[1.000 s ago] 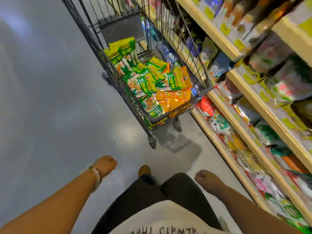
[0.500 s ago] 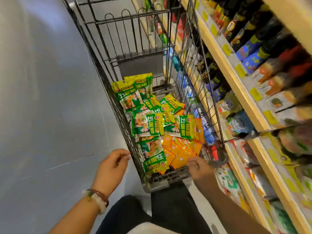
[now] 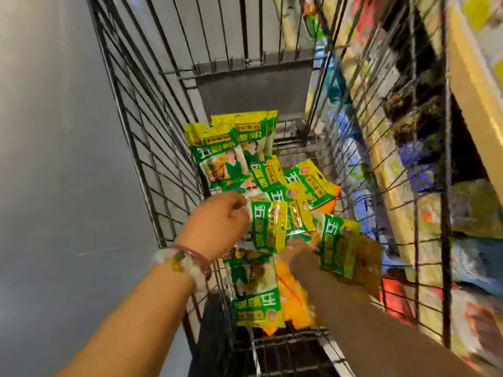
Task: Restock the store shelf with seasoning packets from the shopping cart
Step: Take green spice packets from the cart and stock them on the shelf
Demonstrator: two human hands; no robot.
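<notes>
- While both my arms reach down into the grey wire shopping cart (image 3: 152, 148), I judge I am at the picking step: gathering seasoning packets before any go onto the shelf.
- My left hand (image 3: 217, 227) has its fingers curled at the edge of a glossy green-and-yellow seasoning packet (image 3: 268, 227), which sits at its three o'clock; it looks like a pinch, though blur softens the fingertips.
- My right hand (image 3: 299, 254) is mostly hidden behind a second green-and-yellow packet (image 3: 337, 248) at its two o'clock; it seems to grasp that packet, but I cannot tell for sure.
- More green packets and flat orange sachets (image 3: 296, 303) lie loose in the cart, from the hands' twelve o'clock down to six.
- Next calls for a firm hold on both, a lift clear of the wire sides, then a turn to the wooden store shelf (image 3: 473, 85) at three o'clock.
</notes>
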